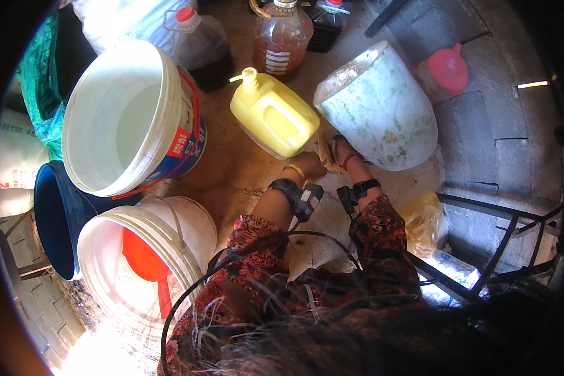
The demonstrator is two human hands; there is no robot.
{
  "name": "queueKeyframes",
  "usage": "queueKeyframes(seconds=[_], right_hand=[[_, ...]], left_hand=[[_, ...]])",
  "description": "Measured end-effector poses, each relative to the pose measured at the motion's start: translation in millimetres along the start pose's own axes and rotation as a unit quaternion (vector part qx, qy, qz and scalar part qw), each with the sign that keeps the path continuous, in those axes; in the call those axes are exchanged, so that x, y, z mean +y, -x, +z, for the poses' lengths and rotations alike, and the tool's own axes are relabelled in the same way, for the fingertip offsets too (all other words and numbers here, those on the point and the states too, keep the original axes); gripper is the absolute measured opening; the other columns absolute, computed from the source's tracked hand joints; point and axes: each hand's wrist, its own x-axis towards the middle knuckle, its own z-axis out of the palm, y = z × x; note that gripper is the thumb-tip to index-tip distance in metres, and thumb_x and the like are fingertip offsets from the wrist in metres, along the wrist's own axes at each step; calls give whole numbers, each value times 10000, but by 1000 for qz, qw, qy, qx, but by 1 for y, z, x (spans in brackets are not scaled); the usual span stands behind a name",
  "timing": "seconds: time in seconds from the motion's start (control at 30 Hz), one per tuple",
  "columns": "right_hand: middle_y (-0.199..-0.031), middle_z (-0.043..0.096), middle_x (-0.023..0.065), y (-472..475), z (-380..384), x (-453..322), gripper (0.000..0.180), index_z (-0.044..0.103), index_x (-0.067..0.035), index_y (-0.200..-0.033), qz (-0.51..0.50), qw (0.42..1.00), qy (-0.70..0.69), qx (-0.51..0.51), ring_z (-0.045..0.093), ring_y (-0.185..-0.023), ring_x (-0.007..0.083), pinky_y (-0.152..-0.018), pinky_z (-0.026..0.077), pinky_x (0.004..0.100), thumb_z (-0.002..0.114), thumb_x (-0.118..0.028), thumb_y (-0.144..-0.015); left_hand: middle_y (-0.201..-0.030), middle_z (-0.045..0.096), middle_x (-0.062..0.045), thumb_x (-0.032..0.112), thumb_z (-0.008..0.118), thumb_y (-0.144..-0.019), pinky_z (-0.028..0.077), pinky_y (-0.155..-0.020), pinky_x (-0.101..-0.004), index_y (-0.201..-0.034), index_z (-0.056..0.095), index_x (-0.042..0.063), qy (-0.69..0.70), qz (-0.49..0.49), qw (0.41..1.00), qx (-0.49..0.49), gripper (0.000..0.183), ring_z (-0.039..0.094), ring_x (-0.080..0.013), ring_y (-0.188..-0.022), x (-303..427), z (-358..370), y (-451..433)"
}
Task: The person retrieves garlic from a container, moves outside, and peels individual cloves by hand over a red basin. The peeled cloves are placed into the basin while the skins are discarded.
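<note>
My left hand (pixel 309 167), with a yellow band at the wrist, is just below the base of a yellow pump jug (pixel 275 115). The jug leans, its pump top towards the upper left. My right hand (pixel 342 149), with a red bracelet, is by the lower left side of a pale, green-stained cylindrical container (pixel 380 110). That container is tilted, its open rim facing upper left. Between my hands is a tan, flat piece (pixel 327 152), too small to identify. My fingers are partly hidden, so I cannot tell whether either hand grips anything.
On the left stand a large white bucket (pixel 91 117), a dark blue bucket (pixel 51 211) and a white pail (pixel 202 218) with a red dipper (pixel 145 256). Plastic jugs (pixel 282 33) stand behind. To the right are a pink funnel (pixel 448 69), a block wall (pixel 472 122) and a metal frame (pixel 493 254).
</note>
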Motion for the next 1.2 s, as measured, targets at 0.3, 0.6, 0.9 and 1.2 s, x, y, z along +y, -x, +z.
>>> queueKeyframes(seconds=[0.3, 0.6, 0.9, 1.2], right_hand=[[-1232, 515, 216, 40, -29, -21, 355, 494, -38, -1200, -126, 983, 131, -20, 494, -1135, 358, -968, 385, 405, 479, -58, -845], [-1205, 511, 210, 62, -22, -16, 293, 521, -55, -1137, -242, 932, 242, 120, 580, -949, 383, -771, 499, 456, 480, -80, -848], [-1239, 475, 183, 79, -27, -9, 231, 576, -86, -1031, -355, 849, 317, 229, 586, -749, 332, -638, 532, 389, 534, -88, -804], [-1161, 526, 181, 91, -45, -16, 247, 610, -97, -1017, -444, 794, 267, 319, 592, -778, 300, -656, 524, 367, 579, -86, -772]], left_hand=[[-887, 642, -255, 359, 583, -706, 492, -788, -410, -870, 677, -32, 7, 5, 1000, 7, 435, 628, -382, -865, 6, -1, -4], [-927, 643, -249, 346, 533, -774, 497, -780, -394, -925, 664, -15, 2, 4, 1000, -1, 413, 638, -354, -879, 26, -8, 1], [-883, 639, -253, 401, 540, -756, 492, -772, -401, -855, 675, -19, 37, 26, 998, 45, 452, 631, -371, -839, 20, 1, -6], [-910, 644, -236, 360, 553, -772, 486, -769, -407, -864, 676, 14, 8, 29, 999, -24, 379, 628, -366, -864, 4, 7, -18]])
